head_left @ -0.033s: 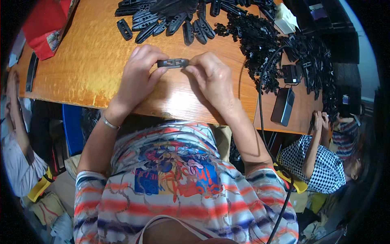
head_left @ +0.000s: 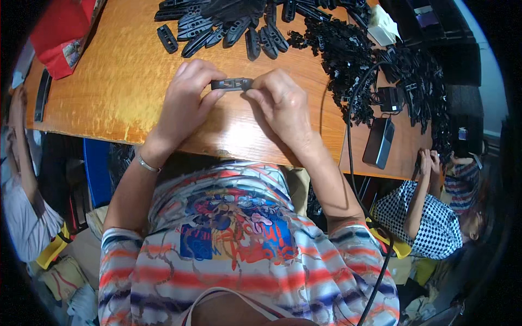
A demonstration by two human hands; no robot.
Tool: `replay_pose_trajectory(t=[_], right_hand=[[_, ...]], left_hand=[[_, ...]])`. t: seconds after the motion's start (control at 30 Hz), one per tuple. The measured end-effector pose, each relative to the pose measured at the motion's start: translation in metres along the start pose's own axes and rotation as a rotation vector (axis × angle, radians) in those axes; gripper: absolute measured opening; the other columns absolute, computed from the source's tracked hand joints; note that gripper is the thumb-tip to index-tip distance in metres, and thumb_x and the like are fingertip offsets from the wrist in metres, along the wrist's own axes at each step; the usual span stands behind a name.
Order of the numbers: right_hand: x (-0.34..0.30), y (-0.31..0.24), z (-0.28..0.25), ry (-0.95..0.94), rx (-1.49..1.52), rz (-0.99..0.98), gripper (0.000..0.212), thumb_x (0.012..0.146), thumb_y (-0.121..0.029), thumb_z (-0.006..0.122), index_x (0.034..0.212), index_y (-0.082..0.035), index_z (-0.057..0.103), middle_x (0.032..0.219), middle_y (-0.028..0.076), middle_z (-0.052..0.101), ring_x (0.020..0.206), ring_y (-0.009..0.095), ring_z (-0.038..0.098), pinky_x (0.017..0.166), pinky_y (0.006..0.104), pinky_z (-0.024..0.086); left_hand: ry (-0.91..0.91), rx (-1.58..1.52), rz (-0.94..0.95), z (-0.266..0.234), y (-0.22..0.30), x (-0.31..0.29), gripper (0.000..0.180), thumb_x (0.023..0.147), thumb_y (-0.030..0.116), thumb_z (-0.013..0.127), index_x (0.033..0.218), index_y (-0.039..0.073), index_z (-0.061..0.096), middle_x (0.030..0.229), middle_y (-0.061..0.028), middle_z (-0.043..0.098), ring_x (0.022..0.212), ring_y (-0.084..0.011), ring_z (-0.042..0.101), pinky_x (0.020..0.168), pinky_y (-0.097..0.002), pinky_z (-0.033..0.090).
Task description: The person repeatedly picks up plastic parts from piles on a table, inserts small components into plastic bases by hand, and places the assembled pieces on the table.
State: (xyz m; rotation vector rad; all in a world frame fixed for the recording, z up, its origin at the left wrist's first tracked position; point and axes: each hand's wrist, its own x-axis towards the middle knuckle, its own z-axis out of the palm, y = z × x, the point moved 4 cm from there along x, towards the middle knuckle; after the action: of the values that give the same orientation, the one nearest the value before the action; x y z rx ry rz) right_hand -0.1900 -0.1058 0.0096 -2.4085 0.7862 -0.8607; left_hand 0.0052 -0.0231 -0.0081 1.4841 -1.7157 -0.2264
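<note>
Between my two hands, just above the wooden table [head_left: 125,70], is a small elongated black plastic part [head_left: 234,84] with slots along its face. My left hand [head_left: 187,100] pinches its left end between thumb and fingers. At the other end, the thumb and forefinger of my right hand [head_left: 285,103] close on the tip. The part lies level, its long side running left to right. Its two ends are hidden under my fingertips. Beyond my hands lies a heap of similar black slotted parts [head_left: 236,30], and one loose part [head_left: 167,39] rests apart at its left.
A pile of small black pieces [head_left: 348,60] covers the right of the table, by a white box [head_left: 383,26]. A black rectangular device [head_left: 379,142] and a black cable [head_left: 349,141] lie nearer. A red bag [head_left: 60,38] stands far left. Co-workers sit on both sides.
My right thumb and fingers have shifted very slightly on the part's right end. At the left edge, a co-worker's arm has moved a little.
</note>
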Motion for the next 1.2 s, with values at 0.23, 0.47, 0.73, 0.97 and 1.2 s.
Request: replay_pose_trajectory(t=[0.23,0.47,0.73,0.97,1.2], right_hand=[[-0.002,0.006,0.010,-0.027,0.031,-0.031,0.021,0.085,-0.005,0.086,0.093,-0.004,0.067,0.089,0.014,0.064,0.078,0.037,0.067,0.067,0.0462,0.054],[0.000,0.004,0.011,-0.019,0.078,-0.008,0.018,0.086,-0.003,0.086,0.093,-0.004,0.069,0.090,0.015,0.065,0.077,0.037,0.068,0.067,0.0447,0.054],[0.003,0.012,0.009,0.002,0.074,0.074,0.016,0.087,-0.001,0.084,0.097,-0.003,0.072,0.092,0.016,0.066,0.079,0.037,0.069,0.068,0.0442,0.055],[-0.003,0.016,-0.010,0.032,0.091,0.134,0.015,0.088,-0.001,0.083,0.099,-0.002,0.073,0.095,0.017,0.069,0.082,0.036,0.071,0.070,0.0422,0.057],[-0.016,0.005,-0.015,0.007,0.141,0.198,0.014,0.088,-0.002,0.083,0.099,-0.002,0.074,0.093,0.018,0.070,0.082,0.037,0.072,0.072,0.0433,0.057]], left_hand=[[-0.005,-0.006,-0.032,-0.001,-0.001,-0.001,0.025,0.085,0.003,0.082,0.109,0.000,0.073,0.110,-0.0148,0.070,0.108,-0.0353,0.067,0.095,-0.0441,0.052],[0.031,0.001,-0.017,0.000,-0.003,-0.002,0.019,0.085,0.004,0.080,0.103,0.003,0.074,0.105,-0.0126,0.070,0.103,-0.0352,0.065,0.091,-0.0447,0.053],[-0.069,0.062,-0.054,0.010,0.013,-0.011,0.026,0.090,0.010,0.080,0.113,0.002,0.071,0.104,-0.0161,0.068,0.101,-0.0395,0.064,0.088,-0.0485,0.051],[-0.014,-0.043,0.029,0.022,0.045,-0.019,0.018,0.093,0.014,0.075,0.109,0.007,0.073,0.101,-0.0137,0.067,0.096,-0.0371,0.063,0.084,-0.0484,0.051],[0.022,0.071,0.010,0.022,0.027,0.014,0.021,0.090,0.010,0.078,0.110,0.005,0.078,0.105,-0.0118,0.068,0.102,-0.0337,0.064,0.092,-0.0452,0.053]])
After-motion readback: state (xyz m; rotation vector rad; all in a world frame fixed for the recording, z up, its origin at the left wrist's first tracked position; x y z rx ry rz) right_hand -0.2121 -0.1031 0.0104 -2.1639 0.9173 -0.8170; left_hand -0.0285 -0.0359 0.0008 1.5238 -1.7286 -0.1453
